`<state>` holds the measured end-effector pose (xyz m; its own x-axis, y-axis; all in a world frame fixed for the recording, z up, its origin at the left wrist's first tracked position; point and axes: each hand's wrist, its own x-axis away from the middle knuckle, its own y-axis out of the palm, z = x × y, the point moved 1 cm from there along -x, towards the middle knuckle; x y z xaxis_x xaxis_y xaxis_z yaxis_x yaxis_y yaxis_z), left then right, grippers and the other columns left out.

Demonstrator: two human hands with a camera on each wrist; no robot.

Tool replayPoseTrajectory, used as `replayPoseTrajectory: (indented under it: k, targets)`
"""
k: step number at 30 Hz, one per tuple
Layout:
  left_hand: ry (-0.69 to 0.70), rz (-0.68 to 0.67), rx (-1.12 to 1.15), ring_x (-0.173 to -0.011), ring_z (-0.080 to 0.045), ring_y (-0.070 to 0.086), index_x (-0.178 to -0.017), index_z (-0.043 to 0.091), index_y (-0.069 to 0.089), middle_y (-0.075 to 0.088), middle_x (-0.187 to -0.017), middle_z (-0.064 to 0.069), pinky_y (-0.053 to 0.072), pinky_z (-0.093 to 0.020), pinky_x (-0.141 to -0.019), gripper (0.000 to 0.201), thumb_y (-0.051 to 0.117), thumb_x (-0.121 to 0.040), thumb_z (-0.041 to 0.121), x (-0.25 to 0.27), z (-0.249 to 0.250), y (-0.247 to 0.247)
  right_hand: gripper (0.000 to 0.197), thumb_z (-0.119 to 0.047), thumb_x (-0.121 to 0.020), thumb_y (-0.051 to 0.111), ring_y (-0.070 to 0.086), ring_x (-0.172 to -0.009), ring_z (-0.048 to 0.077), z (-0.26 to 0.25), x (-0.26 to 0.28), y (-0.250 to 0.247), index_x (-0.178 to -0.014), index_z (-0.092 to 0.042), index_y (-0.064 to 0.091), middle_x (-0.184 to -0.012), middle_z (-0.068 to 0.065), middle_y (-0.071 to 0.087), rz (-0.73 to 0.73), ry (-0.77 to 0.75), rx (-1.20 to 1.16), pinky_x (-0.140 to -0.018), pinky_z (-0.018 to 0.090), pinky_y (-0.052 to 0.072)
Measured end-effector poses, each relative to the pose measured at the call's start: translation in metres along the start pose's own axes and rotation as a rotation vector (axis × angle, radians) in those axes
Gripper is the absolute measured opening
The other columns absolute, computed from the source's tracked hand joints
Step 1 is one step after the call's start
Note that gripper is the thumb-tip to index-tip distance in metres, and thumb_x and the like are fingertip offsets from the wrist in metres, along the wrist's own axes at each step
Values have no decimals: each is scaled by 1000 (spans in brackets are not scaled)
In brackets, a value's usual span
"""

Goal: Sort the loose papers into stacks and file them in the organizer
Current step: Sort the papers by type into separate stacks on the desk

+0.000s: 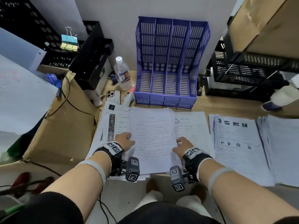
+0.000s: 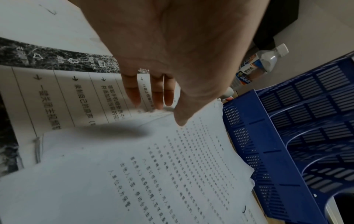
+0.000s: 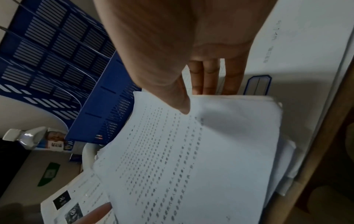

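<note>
1. White printed paper stack (image 1: 153, 139), text-covered top sheet, held by both side edges just above the wooden desk (image 1: 226, 104); it sits over other sheets and just in front of the blue slotted plastic four-bay organizer (image 1: 166, 62).
2. Left hand (image 1: 125, 141) pinches the stack's left edge: thumb on top, fingers (image 2: 132, 91) curled beneath. Right hand (image 1: 183, 145) does the same on the right edge, thumb on top, fingers (image 3: 231, 78) under.
3. All four organizer bays look empty; nothing filed yet, judging by this.
4. Risk: the stack's edges are ragged in the wrist views, so uneven sheets could catch on a bay divider and crumple.
5. Risk: a thumb-and-finger hold at mid-edge lets the far end sag; tilting upright may fan or spill sheets.
6. Risk: lifting may drag along the loose form with a dark photo strip (image 1: 113, 125) lying partly under the stack.
7. Around: table-grid sheet (image 1: 192, 126) right of the stack, picture-printed paper pile (image 1: 234, 143) further right, another white pile (image 1: 283, 143) at the edge.
8. Clear plastic water bottle with white cap (image 1: 122, 73) stands just left of the organizer; smartphone (image 1: 113, 96) lies near it. Bottle could get knocked by the left elbow-side swing.
9. Black mesh crates (image 1: 242, 70) right, cardboard sheet (image 1: 61, 126) left.
</note>
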<state>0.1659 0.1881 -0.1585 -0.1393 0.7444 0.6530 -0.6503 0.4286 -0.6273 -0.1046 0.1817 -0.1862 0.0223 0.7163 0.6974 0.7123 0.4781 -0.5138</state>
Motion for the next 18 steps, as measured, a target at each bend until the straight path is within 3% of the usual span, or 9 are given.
replayPoseTrajectory:
  k: [2, 5, 8, 10, 11, 13, 16, 18]
  targets:
    - [15, -11, 2, -91, -25, 53, -97, 14, 63, 53, -95, -3, 42, -27, -76, 13, 62, -89, 23, -1, 2, 3, 25, -19, -80, 57, 63, -81, 19, 6, -3, 0, -101, -29, 49, -109, -3, 62, 16, -10, 12, -65, 29, 51]
    - [46, -10, 7, -76, -23, 48, -81, 14, 49, 46, -72, 2, 35, -25, -58, 15, 60, -91, 16, 0, 4, 6, 25, -18, -78, 57, 63, -79, 18, 11, -7, 1, -96, -32, 48, -105, -4, 61, 55, -11, 5, -61, 28, 50]
    - [19, 20, 38, -78, -21, 49, -77, 16, 46, 48, -71, 5, 31, -21, -55, 20, 59, -91, 13, -1, 4, 10, 18, -14, -79, 55, 55, -69, 16, 12, -5, -2, -81, -29, 45, -89, -3, 58, 76, -5, 51, -58, 25, 42]
    - [15, 35, 50, -93, -26, 55, -87, 17, 59, 60, -88, 0, 38, -22, -67, 4, 61, -90, 15, -3, 5, 10, 21, -7, -80, 51, 46, -60, 15, 13, -3, -5, -74, -25, 44, -75, -3, 53, 82, -4, 58, -56, 23, 38]
    - [-9, 49, 69, -105, -28, 57, -107, 14, 63, 64, -107, -5, 41, -22, -78, 18, 62, -90, 16, -7, 5, 11, 23, -4, -80, 49, 42, -57, 15, 14, -2, -8, -72, -25, 42, -70, -3, 49, 84, -2, 52, -54, 24, 35]
    - [-44, 69, 134, -122, -29, 54, -136, 11, 50, 56, -135, -12, 43, -28, -96, 53, 67, -87, 20, -9, 9, 12, 26, 1, -82, 44, 38, -55, 16, 18, 1, -13, -73, -23, 41, -69, -1, 45, 90, 0, 18, -50, 23, 32]
    - [-7, 123, 209, -126, -29, 52, -141, 13, 40, 52, -140, -15, 45, -42, -105, 79, 80, -76, 31, -10, 25, 15, 30, 5, -86, 38, 42, -59, 19, 31, 7, -28, -80, -24, 45, -78, 5, 50, 122, 25, -54, -51, 25, 31]
    - [42, 83, 281, -124, -30, 53, -145, 9, 32, 51, -138, -15, 45, -41, -105, 87, 81, -76, 29, -9, 46, 20, 35, 7, -83, 36, 46, -66, 21, 43, 8, -40, -78, -26, 45, -89, 14, 58, 151, 28, -97, -56, 27, 32]
